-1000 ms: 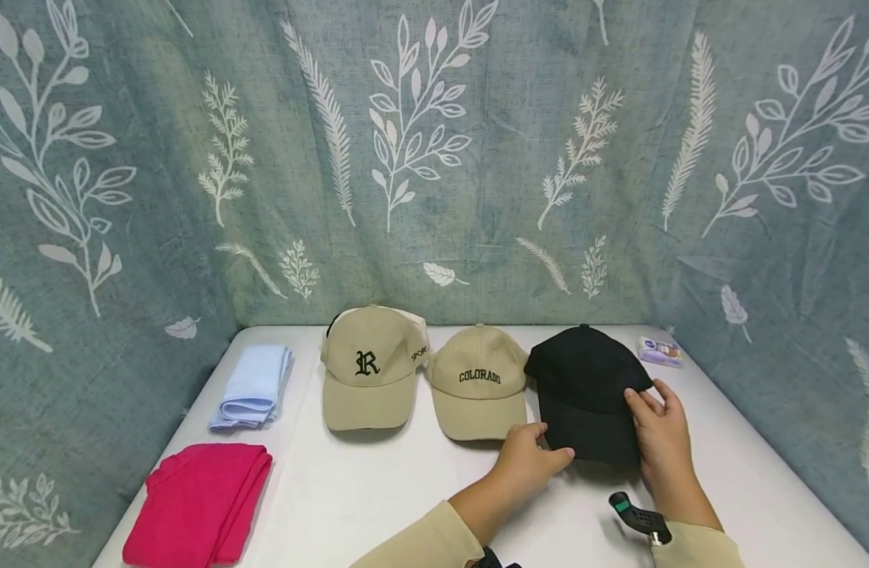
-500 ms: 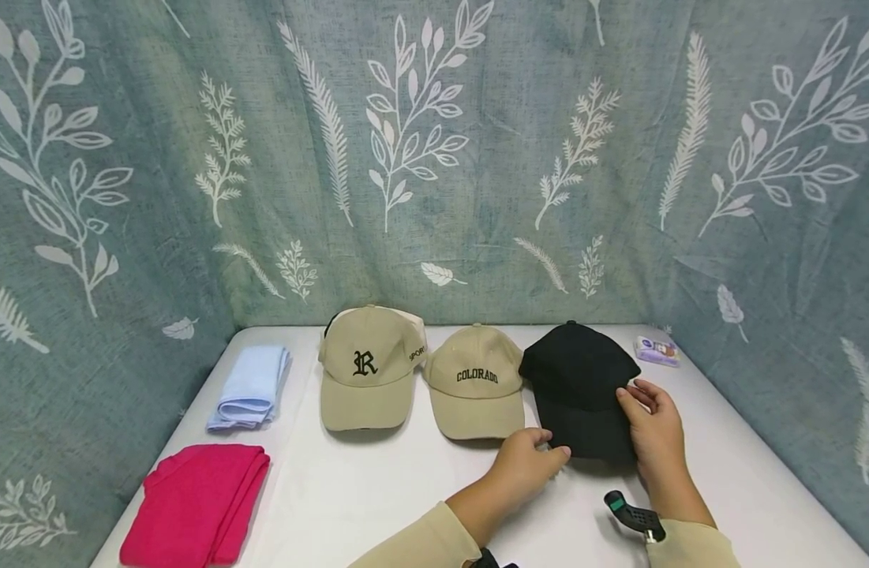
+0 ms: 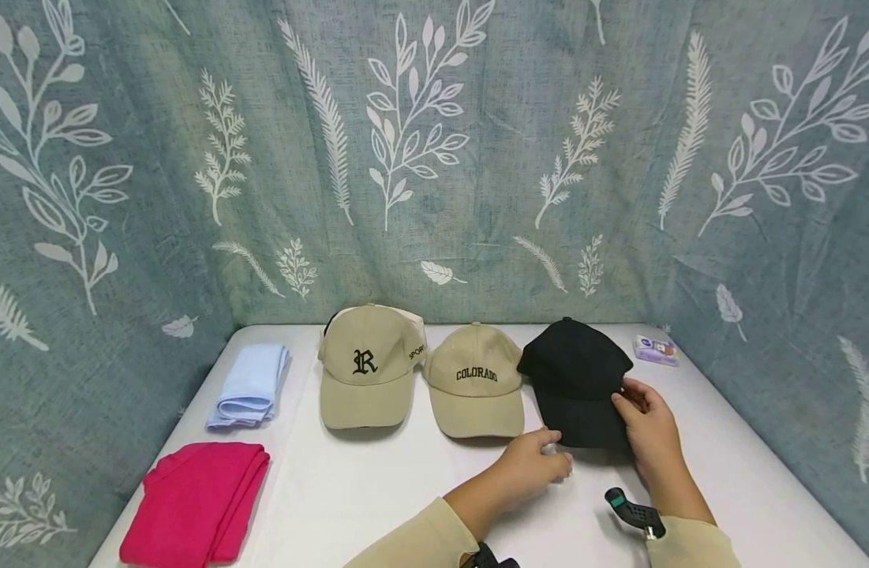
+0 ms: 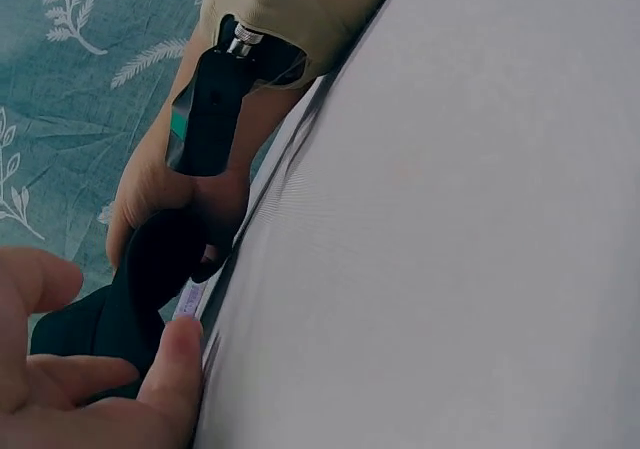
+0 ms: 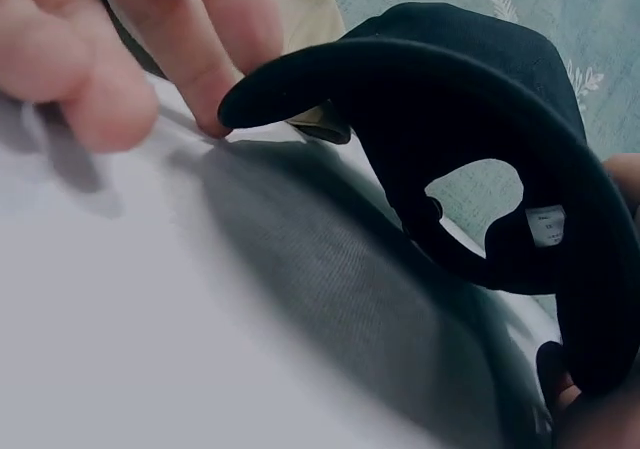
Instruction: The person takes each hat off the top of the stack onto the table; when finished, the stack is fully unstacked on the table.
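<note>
Left hand (image 3: 522,467) is nearest — thumb and fingers loosely apart, gripping nothing, one fingertip at the curved brim (image 3: 583,424) of a matte black fabric baseball cap (image 3: 576,363). Right hand (image 3: 653,426) pinches its right edge. Brim's up off the white tabletop (image 3: 377,505), pointing at the person; long axis runs near-to-far, domed crown farthest — beside a tan fabric COLORADO cap (image 3: 475,359).

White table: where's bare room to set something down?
One bare patch lies between the pink cloth and the left sleeve, in front of the R cap. Another runs from the right hand to the right curtain, in front of the purple packet. Crowded: the back row of R cap, COLORADO cap and black cap, with the left hand close.
</note>
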Demonstrator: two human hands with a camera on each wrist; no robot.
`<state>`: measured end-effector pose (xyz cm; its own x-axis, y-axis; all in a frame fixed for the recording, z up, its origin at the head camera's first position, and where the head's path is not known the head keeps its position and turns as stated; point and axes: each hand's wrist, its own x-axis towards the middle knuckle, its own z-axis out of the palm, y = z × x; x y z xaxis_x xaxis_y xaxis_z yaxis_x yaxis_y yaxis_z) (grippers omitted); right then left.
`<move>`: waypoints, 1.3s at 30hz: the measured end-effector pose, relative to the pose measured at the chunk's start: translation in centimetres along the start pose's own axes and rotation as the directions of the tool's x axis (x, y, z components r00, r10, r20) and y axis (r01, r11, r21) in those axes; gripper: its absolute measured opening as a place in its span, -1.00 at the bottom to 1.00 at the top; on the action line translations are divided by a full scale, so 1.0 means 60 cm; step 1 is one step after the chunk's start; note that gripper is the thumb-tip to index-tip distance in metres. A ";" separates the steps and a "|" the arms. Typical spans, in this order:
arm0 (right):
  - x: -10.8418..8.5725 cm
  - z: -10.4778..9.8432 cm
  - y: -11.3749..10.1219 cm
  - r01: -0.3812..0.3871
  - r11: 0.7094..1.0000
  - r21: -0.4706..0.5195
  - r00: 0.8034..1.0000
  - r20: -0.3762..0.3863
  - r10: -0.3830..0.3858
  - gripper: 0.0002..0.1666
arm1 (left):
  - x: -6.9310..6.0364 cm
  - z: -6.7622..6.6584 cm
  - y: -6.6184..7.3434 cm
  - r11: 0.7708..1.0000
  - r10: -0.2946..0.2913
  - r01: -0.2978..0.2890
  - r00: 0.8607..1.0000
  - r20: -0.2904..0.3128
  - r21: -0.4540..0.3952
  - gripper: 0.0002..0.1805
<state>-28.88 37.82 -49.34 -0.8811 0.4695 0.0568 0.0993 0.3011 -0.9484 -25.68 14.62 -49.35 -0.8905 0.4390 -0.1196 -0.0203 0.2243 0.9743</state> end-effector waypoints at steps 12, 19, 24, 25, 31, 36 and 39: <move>0.001 0.001 0.005 -0.027 0.998 -0.048 1.000 0.002 0.028 -0.34 | 0.001 0.005 0.001 0.997 -0.035 0.040 0.997 0.069 -0.072 -0.30; -0.002 -0.001 0.003 -0.049 0.995 -0.093 0.995 0.087 0.057 -0.28 | 0.003 0.004 -0.003 0.998 -0.056 0.058 0.995 0.082 -0.025 -0.25; 0.000 -0.002 -0.001 -0.081 0.996 -0.027 0.994 0.077 0.082 -0.28 | 0.001 0.004 0.000 0.998 -0.041 0.037 0.997 0.073 0.050 -0.22; 0.001 -0.001 -0.001 -0.088 0.996 0.003 0.994 0.070 0.088 -0.28 | 0.001 0.004 0.001 0.998 -0.038 0.034 0.997 0.072 0.054 -0.22; 0.007 0.002 -0.004 -0.122 0.980 0.155 0.992 0.038 0.118 -0.30 | 0.002 0.004 0.002 0.997 -0.032 0.028 0.997 0.068 0.070 -0.24; 0.007 0.002 -0.004 -0.120 0.966 0.228 0.993 0.008 0.121 -0.46 | 0.002 0.004 0.000 0.997 -0.039 0.036 0.998 0.051 0.072 -0.27; 0.006 0.002 -0.004 -0.111 0.959 0.259 0.993 -0.008 0.117 -0.56 | 0.002 0.004 0.000 0.997 -0.040 0.037 0.998 0.052 0.065 -0.26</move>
<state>-29.26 37.82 -49.14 -0.8595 0.5084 -0.0524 0.0734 0.0213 -0.9971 -25.67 14.87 -49.40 -0.8643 0.4739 -0.1686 -0.0239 0.2961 0.9548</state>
